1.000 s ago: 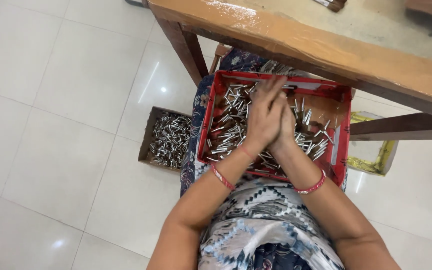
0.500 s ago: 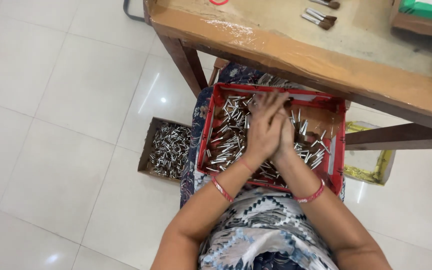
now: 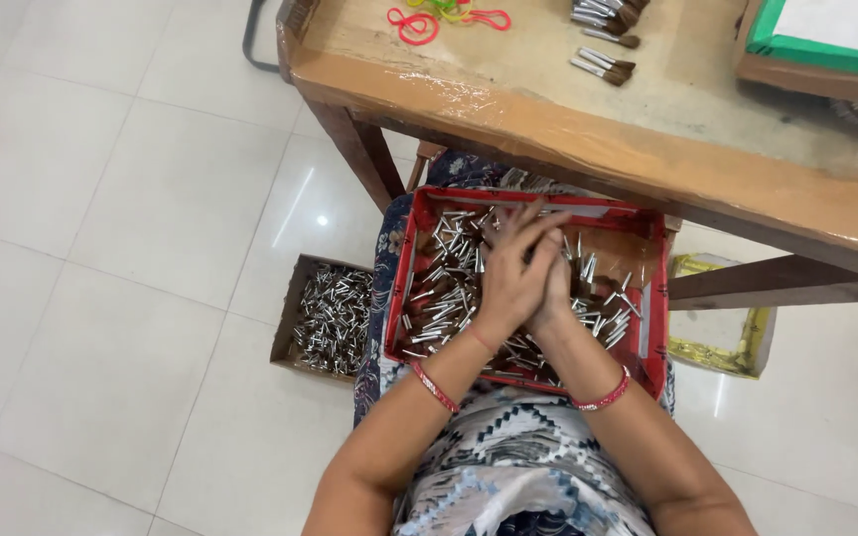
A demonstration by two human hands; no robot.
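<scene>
Over the red tray [image 3: 650, 298] on the lap, left hand [image 3: 508, 283] and right hand [image 3: 552, 288] press together palm to palm — silver metal tubes [image 3: 439, 298] beneath; whether they clasp any, I cannot tell.

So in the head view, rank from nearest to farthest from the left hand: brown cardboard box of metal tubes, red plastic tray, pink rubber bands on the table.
From the left hand:
1. Red plastic tray, beneath it.
2. Brown cardboard box of metal tubes, floor, left.
3. Pink rubber bands, tabletop, far side.
</scene>
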